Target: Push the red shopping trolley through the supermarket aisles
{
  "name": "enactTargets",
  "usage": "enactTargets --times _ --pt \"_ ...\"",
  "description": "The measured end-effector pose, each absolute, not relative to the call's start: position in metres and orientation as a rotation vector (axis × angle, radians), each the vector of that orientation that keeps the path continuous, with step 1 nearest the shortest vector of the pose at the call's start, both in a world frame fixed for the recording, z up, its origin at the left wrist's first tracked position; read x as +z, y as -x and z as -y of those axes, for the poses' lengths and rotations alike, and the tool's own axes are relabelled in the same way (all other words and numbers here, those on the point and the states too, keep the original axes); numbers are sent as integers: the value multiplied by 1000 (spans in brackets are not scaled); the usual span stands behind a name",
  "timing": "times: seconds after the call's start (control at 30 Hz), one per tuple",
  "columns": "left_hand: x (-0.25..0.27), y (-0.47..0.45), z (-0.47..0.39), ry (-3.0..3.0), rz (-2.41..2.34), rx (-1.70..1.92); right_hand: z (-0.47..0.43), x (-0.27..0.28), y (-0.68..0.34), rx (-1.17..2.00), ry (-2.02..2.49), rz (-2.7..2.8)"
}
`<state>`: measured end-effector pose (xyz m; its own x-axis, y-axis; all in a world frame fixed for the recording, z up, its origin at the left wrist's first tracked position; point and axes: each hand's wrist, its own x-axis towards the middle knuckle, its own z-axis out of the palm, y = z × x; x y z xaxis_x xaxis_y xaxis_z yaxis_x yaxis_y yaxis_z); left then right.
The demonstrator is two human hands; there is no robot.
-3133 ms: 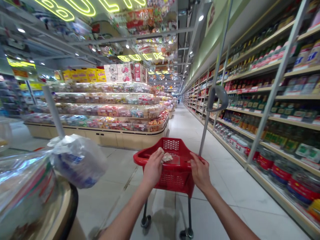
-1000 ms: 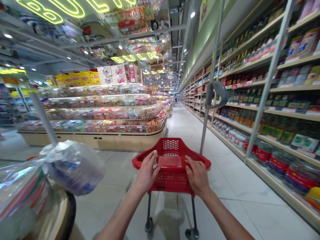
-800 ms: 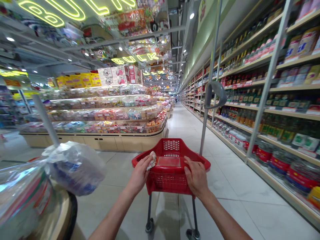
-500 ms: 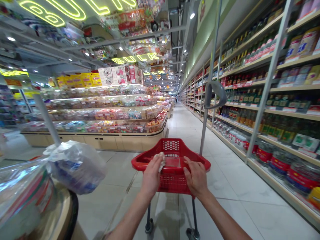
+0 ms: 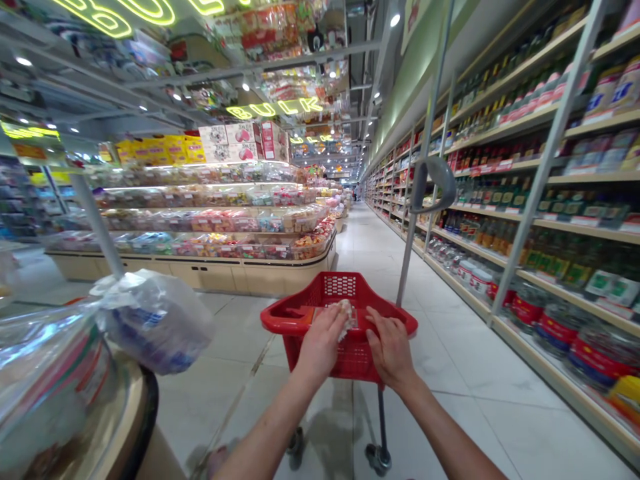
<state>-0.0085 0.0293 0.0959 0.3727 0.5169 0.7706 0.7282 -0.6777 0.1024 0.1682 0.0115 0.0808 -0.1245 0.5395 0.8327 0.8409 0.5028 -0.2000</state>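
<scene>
A red plastic shopping cart [image 5: 280, 321] stands in front of me, its basket on dark metal legs with casters. My left hand [image 5: 320, 343] is closed around a crumpled whitish cloth or tissue [image 5: 345, 312]; the cloth is pressed against the cart's handle near its middle. My right hand [image 5: 393, 350] lies over the right part of the same handle, fingers bent across it and thumb on the near side. A tall grey pole with a looped grey grip [image 5: 433, 185] rises at the cart's right side. The hands are a short gap apart.
Shelves of bottles and jars [image 5: 565, 310] line the right side. A tiered bulk counter of wrapped sweets [image 5: 225, 227] stands ahead left. Near left, a rounded counter [image 5: 145, 417] carries a roll of plastic bags [image 5: 155, 323] on a post. A tiled aisle [image 5: 357, 233] runs ahead.
My left hand and the cloth have slid right along the handle, closer to my right hand. My right hand stays on the handle. The view has shifted slightly.
</scene>
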Motion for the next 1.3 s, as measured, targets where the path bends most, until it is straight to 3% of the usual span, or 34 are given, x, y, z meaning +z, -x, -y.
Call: enactTargets --times 0.13,0.3,0.5,0.73,1.0,1.17,1.3 --pt "102 20 -36 2150 1445 -1301 -11 80 -167 -332 1148 1785" --pt "97 -4 -26 2411 1070 -1130 -13 78 -169 -338 1152 1781" --pt "102 13 -37 2151 1399 -1250 -16 78 -194 -369 1299 1572" --pt "90 -74 -26 2359 978 -1034 -22 73 -205 -219 1212 1448" --pt "96 -34 -34 2150 1288 -1170 -19 71 -199 -110 1189 1371" --pt "79 -92 -28 2280 928 -994 -19 67 -206 -56 1153 1322" --pt "82 -72 -28 2263 955 -1012 -17 66 -219 -78 1118 1335"
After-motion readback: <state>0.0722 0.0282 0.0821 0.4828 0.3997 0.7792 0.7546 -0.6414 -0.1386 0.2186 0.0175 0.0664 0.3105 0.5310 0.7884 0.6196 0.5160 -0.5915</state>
